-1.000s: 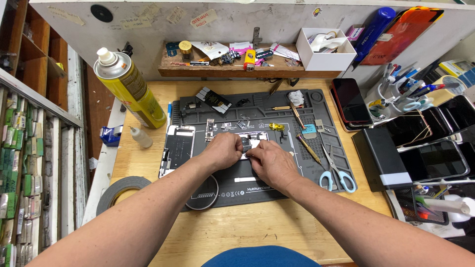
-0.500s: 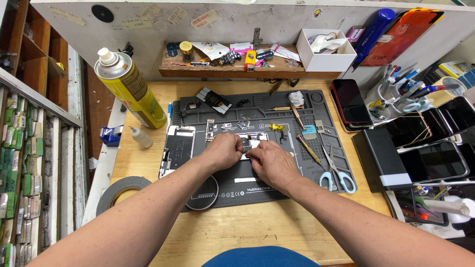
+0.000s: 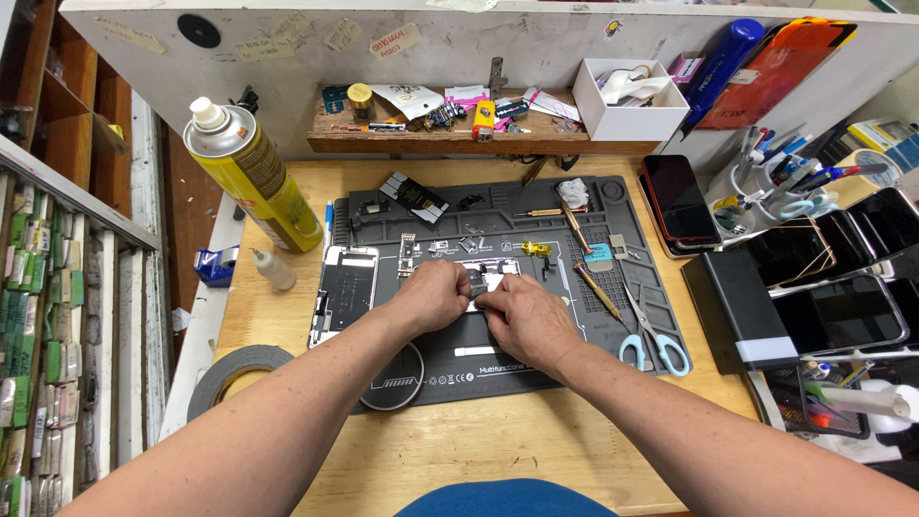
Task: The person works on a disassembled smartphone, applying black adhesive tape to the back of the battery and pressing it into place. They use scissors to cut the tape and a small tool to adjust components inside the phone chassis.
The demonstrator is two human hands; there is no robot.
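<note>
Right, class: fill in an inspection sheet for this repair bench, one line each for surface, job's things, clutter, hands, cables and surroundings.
Surface: wooden bench with a dark grey work mat on it.
Job's things: small dark part over an opened phone.
Clutter: scissors, tape roll, yellow spray can, small dropper bottle, opened phone frame.
Hands: left hand and right hand both pinch the part.
Cables: nothing seen.
Surroundings: shelf of small items, stacked phones on the right.

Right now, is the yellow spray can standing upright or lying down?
Upright. The yellow spray can stands on its base at the wooden bench's back left, white nozzle on top; its lean looks like camera angle.
</note>
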